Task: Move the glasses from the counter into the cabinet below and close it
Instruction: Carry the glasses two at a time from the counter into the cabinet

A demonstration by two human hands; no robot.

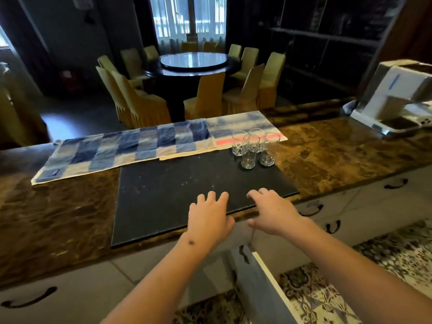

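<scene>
Glasses [254, 147]: four clear tumblers, upright, clustered close together at the far right corner of the black mat [177, 195]; the rear ones stand at the edge of the checked cloth [131, 148].
Surface [327, 150]: brown marble top carrying mat, cloth and a white machine [395, 97] well apart to the right.
Cabinet door [259, 284]: swung open below the surface edge, between the two forearms; interior hidden from this view.
Left hand [209, 217]: over the near mat edge, grip wide, fingers spread, holding nothing.
Right hand [272, 212]: just beside the left, fingers on or just over the mat edge, grip wide, holding nothing.
Step in hand: judged as the reach toward the glasses; none lifted yet, door already open.
Next move calls for: extending both hands forward and right to the cluster, closing round one glass per hand without knocking its neighbours, then lowering them past the open door.
</scene>
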